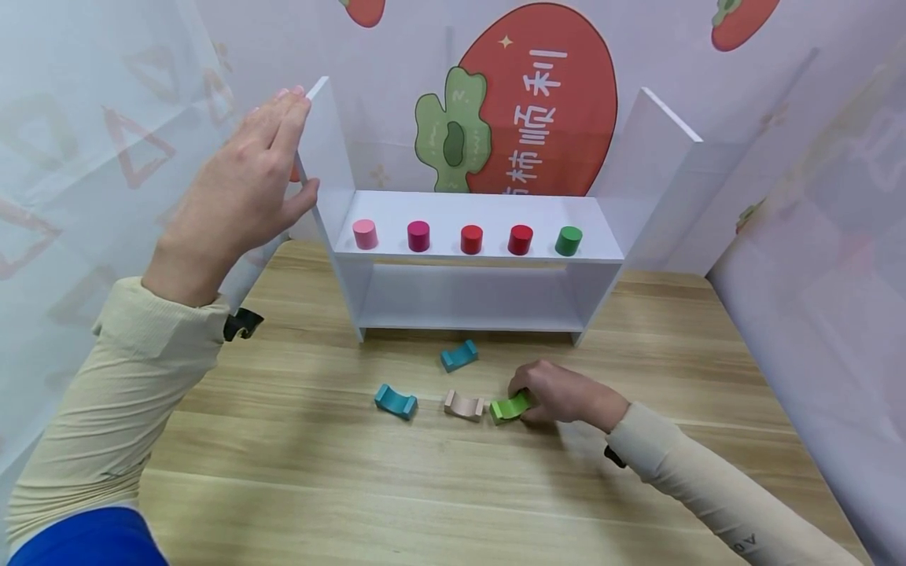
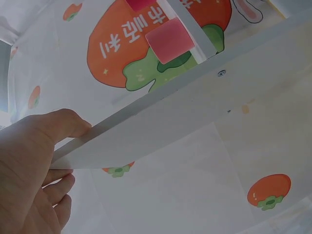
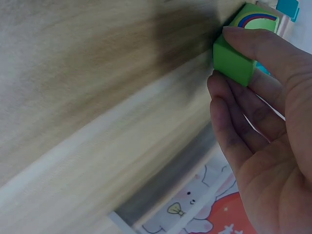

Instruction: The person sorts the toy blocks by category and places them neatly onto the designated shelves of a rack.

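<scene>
My left hand (image 1: 248,169) holds the top of the white shelf's (image 1: 467,295) left side panel. In the left wrist view the thumb lies on one face of the panel and the other fingers on the opposite face. Low over the table, my right hand (image 1: 562,393) pinches a green block with a curved hollow (image 1: 510,408) between thumb and fingers. Colored stripes mark that block's side in the right wrist view. Beside it lies a pale wooden curved block (image 1: 464,406). Two blue curved blocks, one to the left (image 1: 395,402) and one nearer the shelf (image 1: 459,356), rest on the table.
Along the shelf's upper board stand several short cylinders: pink (image 1: 365,234), magenta (image 1: 418,236), two red (image 1: 520,240) and green (image 1: 569,241). The right side panel (image 1: 647,165) rises high. A printed cloth (image 1: 382,110) hangs behind the wood-grain table (image 1: 318,487).
</scene>
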`<action>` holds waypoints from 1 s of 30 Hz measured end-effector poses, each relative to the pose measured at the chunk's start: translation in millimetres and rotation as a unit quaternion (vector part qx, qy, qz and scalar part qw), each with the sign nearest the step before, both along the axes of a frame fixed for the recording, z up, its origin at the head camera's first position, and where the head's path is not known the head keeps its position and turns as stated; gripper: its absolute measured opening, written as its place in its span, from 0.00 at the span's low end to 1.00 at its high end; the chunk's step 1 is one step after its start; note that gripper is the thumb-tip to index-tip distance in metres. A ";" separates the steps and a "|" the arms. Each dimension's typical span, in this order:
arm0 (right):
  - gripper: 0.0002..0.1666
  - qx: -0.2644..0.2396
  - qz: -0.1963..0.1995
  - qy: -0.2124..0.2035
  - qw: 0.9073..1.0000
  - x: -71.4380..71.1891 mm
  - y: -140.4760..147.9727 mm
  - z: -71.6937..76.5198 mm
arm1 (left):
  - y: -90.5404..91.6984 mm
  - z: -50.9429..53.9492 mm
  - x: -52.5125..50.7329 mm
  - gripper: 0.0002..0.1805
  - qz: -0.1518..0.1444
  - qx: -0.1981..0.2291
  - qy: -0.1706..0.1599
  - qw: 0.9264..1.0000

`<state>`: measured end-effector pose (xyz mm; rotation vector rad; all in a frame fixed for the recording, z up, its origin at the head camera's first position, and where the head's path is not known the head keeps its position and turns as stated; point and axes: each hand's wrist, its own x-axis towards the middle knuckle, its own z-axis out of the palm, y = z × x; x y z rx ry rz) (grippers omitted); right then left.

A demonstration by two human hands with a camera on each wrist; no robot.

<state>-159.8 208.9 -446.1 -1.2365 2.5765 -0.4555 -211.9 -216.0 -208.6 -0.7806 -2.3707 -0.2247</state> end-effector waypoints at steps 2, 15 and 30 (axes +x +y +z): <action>0.13 0.001 0.001 0.001 1.000 -1.1 -0.9 4.1 | 0.7 0.1 -0.3 0.44 0.000 -0.001 0.002 1.000; 0.18 0.004 0.001 0.003 1.000 -21.2 -26.4 44.8 | 0.2 0.6 1.8 0.45 0.013 -0.005 -0.015 1.000; 0.16 -0.039 -0.015 0.020 0.999 -46.8 -75.4 59.4 | -0.1 1.6 1.9 0.45 0.000 -0.008 -0.005 1.000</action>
